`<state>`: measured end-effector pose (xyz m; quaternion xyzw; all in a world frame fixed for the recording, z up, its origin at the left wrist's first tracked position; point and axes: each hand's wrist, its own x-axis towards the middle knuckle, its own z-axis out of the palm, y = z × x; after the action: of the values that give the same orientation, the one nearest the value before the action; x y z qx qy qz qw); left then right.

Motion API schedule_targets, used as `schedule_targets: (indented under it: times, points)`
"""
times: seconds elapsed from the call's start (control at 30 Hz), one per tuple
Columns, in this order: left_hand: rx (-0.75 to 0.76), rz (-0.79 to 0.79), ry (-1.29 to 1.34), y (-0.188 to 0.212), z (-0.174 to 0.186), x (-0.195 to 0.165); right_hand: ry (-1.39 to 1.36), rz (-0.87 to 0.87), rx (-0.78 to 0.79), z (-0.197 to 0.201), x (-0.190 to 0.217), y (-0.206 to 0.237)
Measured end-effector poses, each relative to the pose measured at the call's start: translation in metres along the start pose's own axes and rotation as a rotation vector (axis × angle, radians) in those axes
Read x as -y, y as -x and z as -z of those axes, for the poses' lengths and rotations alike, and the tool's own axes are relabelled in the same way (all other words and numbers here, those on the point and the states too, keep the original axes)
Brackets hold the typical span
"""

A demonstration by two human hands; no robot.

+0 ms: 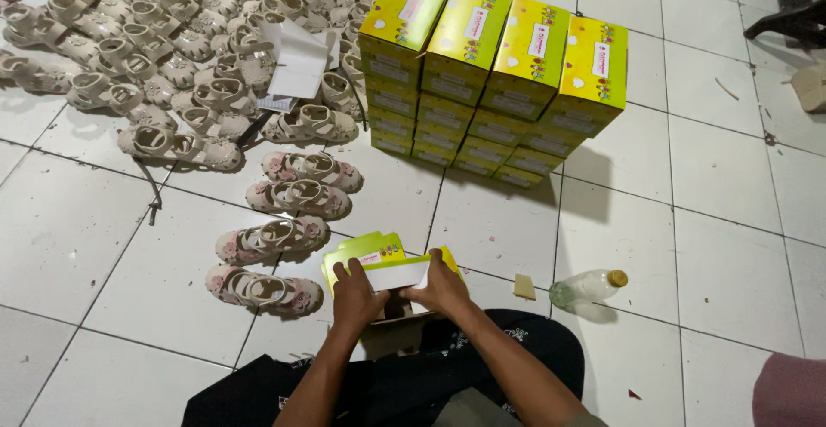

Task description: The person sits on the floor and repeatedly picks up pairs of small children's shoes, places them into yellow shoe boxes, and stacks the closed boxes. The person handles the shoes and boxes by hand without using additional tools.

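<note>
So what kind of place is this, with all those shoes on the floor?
Probably a small shoe-packing workroom. A heap of cream sandals covers the tiled floor, yellow boxes are stacked beside it, and both the left hand and right hand are on an open box.

I am looking down at what reads as a small footwear packing room, with the work done on the floor. The white tiled floor carries everything: a heap of cream children's sandals spreads at 11 o'clock, pink-trimmed pairs lie in a row toward 9 o'clock, and a stack of identical yellow-green shoe boxes rises at 12 o'clock. An open box of the same kind sits at centre, and a plastic bottle lies at 4 o'clock.
</note>
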<state>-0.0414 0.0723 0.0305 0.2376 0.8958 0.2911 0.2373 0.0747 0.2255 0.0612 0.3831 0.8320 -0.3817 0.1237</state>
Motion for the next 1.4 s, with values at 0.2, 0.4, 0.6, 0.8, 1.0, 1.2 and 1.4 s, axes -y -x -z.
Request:
schedule_targets:
  times: [0.2,0.4,0.6,0.8,1.0,1.2,1.4]
  points:
    - [-0.003,-0.135,0.149,-0.016,-0.003,0.029,-0.214,0.114,0.224,0.024,-0.026,0.001]
    - [-0.040,-0.066,0.192,-0.005,-0.004,0.024,-0.342,0.377,0.261,0.011,-0.070,0.021]
    - [0.276,0.193,1.120,0.016,0.032,0.022,-0.564,0.189,-0.052,-0.015,-0.042,0.034]
    - [0.236,0.076,0.944,0.031,0.010,0.029,-0.702,0.215,-0.154,-0.018,-0.013,0.033]
    - [0.101,-0.048,0.833,0.023,-0.014,0.043,-0.645,0.127,-0.203,-0.028,-0.019,0.029]
    - [0.115,0.123,0.680,0.025,-0.011,0.039,-0.683,0.093,-0.194,-0.031,-0.020,0.026]
    - [0.103,0.166,0.661,0.037,0.017,0.010,-0.618,0.093,-0.296,-0.037,-0.028,0.026]
